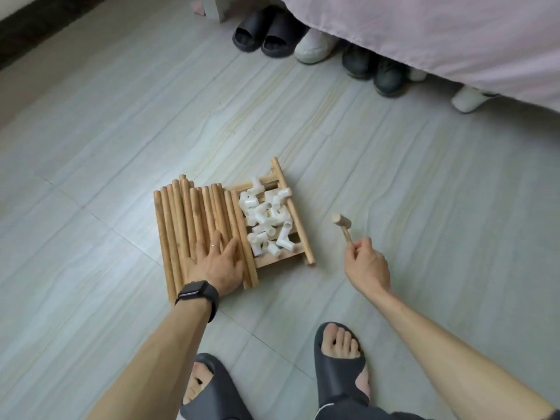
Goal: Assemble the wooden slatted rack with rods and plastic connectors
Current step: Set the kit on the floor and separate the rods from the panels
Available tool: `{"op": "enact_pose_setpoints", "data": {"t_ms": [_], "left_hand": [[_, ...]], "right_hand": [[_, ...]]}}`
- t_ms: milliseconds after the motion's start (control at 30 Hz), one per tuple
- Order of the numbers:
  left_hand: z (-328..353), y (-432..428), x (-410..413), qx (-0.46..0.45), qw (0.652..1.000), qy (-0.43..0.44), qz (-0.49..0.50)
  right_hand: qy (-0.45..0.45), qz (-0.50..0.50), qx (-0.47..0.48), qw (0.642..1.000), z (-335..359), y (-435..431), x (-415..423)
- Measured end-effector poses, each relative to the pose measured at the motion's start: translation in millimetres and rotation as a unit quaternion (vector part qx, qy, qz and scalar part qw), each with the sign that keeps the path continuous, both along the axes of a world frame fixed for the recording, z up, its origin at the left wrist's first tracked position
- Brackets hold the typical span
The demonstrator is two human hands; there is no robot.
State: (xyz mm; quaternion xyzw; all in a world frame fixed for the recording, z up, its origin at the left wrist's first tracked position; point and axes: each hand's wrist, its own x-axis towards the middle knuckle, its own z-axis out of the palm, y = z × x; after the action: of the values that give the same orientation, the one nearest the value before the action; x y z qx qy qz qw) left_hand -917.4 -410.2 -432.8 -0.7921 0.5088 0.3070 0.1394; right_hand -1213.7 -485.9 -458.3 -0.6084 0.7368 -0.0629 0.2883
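While our left hand (216, 263) lies flat on the rods (181, 219), our right hand (368, 265) pinches a wooden mallet (341, 223).
White connectors (266, 222) lie heaped on the slatted panel (277, 261).

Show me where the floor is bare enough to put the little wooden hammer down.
Bare floor lies right of the slatted panel, under the hammer in the right hand, up to the shoes by the bed. More lies left of the rods. Crowded: the panel itself, piled with rods and white connectors, the left hand resting on the rods.
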Motion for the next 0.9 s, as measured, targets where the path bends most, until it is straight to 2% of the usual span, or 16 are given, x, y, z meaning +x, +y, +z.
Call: {"op": "enact_pose_setpoints", "data": {"t_ms": [133, 267, 367, 500, 667, 800, 900], "left_hand": [[-5, 4, -7, 0.016, 1.0, -0.022, 0.001], [7, 8, 9, 0.04, 0.999, -0.016, -0.023], [26, 4, 16, 0.049, 0.998, 0.014, -0.019], [49, -4, 31, 0.024, 0.998, 0.04, 0.043], [62, 25, 68, 0.032, 0.993, 0.034, 0.109], [64, 43, 103, 0.049, 0.984, 0.05, 0.166], [68, 48, 124, 0.038, 0.975, 0.075, 0.206]], "right_hand": [[0.103, 0.034, 0.062, 0.992, -25, 7, -48], [0.137, 0.018, 0.111, 0.984, -30, 10, -59], [0.158, 0.007, 0.097, 0.983, -17, 16, -47], [0.065, 0.079, 0.043, 0.994, 12, 13, 6], [-0.104, 0.196, 0.032, 0.975, 61, 9, 129], [-0.099, 0.309, 0.102, 0.94, 79, 9, 201], [-0.078, 0.336, 0.161, 0.925, 75, 5, 231]]}}
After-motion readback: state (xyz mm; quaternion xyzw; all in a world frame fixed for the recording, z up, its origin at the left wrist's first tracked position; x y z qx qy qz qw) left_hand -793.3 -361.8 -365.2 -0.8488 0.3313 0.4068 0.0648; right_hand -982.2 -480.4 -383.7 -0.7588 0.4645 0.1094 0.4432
